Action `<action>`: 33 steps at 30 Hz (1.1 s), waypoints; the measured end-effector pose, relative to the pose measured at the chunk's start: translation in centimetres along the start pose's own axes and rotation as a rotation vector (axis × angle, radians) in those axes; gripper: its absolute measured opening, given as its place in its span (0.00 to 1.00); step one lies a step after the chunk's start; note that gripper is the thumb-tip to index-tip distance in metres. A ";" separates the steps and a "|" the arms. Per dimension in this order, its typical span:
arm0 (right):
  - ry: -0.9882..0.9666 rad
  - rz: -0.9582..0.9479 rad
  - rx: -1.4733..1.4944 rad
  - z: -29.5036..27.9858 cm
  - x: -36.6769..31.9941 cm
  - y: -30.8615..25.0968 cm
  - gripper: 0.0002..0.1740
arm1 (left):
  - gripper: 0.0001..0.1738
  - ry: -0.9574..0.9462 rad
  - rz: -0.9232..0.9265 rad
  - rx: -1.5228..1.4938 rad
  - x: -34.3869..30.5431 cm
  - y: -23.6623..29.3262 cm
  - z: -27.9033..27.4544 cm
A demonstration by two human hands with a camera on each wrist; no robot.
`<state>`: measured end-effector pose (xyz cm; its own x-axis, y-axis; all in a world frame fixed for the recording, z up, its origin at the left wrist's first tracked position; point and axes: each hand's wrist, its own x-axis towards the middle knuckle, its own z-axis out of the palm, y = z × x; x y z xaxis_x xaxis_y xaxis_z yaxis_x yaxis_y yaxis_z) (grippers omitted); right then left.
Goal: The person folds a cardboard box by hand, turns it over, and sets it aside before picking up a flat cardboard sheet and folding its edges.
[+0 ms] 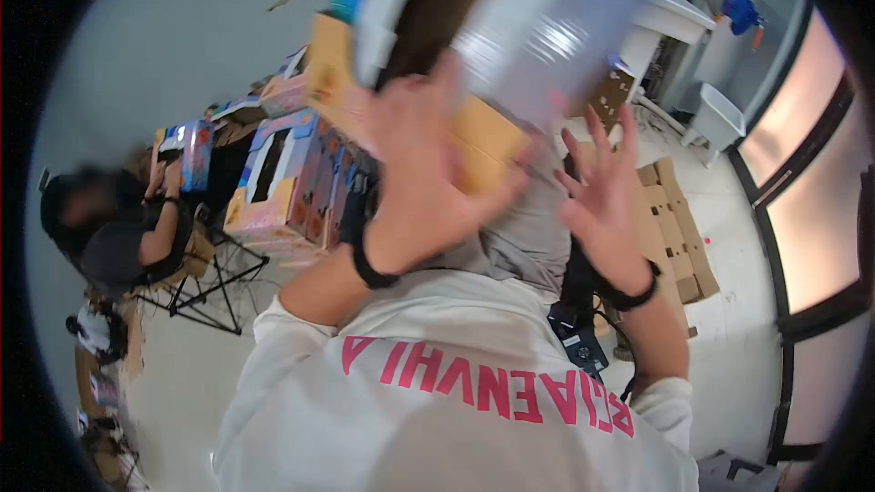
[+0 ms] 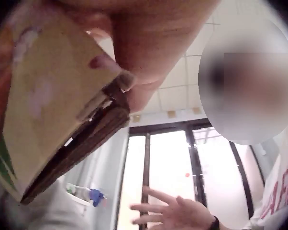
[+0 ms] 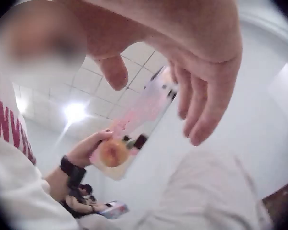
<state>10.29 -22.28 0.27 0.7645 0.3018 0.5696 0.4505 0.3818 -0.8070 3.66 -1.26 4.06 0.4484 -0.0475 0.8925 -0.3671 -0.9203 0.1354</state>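
A colourful printed cardboard box (image 1: 538, 36) with a dark long opening fills the top of the head view, partly blurred. My left hand (image 1: 424, 164) grips it at its near yellow-orange end. Up close in the left wrist view, the box's pale printed side (image 2: 53, 86) and a dark open edge show beneath that hand. My right hand (image 1: 602, 187) is apart from the box, fingers spread and holding nothing. From the right wrist, my right hand (image 3: 201, 72) appears with loosely bent fingers, and the box (image 3: 139, 115) hangs in the left hand beyond it.
Similar printed boxes (image 1: 278, 182) stand to the left, beside a seated person (image 1: 128, 228) handling another box (image 1: 187, 155). Flattened cardboard with cut-outs (image 1: 679, 228) lies on the floor at right. Farther back are a white basin (image 1: 715, 118) and dark-framed glass panels (image 1: 811, 210).
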 end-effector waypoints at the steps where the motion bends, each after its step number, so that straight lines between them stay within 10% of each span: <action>1: 0.120 -0.056 0.022 1.0 0.2 0.7 0.55 | 0.58 -0.153 0.035 -0.049 -0.5 2.4 1.0; 3: 0.395 -0.210 -0.097 0.0 0.5 3.8 0.54 | 0.55 -0.380 0.144 -0.171 -1.2 4.3 2.1; 6: 0.429 -0.148 -0.048 -4.6 -0.1 4.2 0.49 | 0.53 -0.182 0.257 0.020 -0.5 1.8 -0.3; 10: 0.325 -0.117 -0.012 -8.1 -1.1 4.2 0.44 | 0.39 0.180 -0.022 -0.246 1.2 -4.1 -1.2; 13: 0.218 -0.258 -0.195 -7.4 -0.4 4.3 0.38 | 0.31 0.023 -0.434 -0.786 0.7 -3.7 -0.2; 17: 0.313 -0.155 -0.261 -3.7 0.7 0.6 0.28 | 0.24 0.244 -0.454 -0.758 -2.3 -3.8 2.0; 33: -0.189 0.108 0.155 -7.6 -0.3 -1.8 0.54 | 0.57 -0.207 -0.395 -1.209 -2.0 -6.9 -1.5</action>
<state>12.79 -29.72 0.34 0.6980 0.5004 0.5123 0.2841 0.4632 -0.8395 4.08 5.77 2.04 0.7727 -0.0133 0.6346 -0.6336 0.0439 0.7724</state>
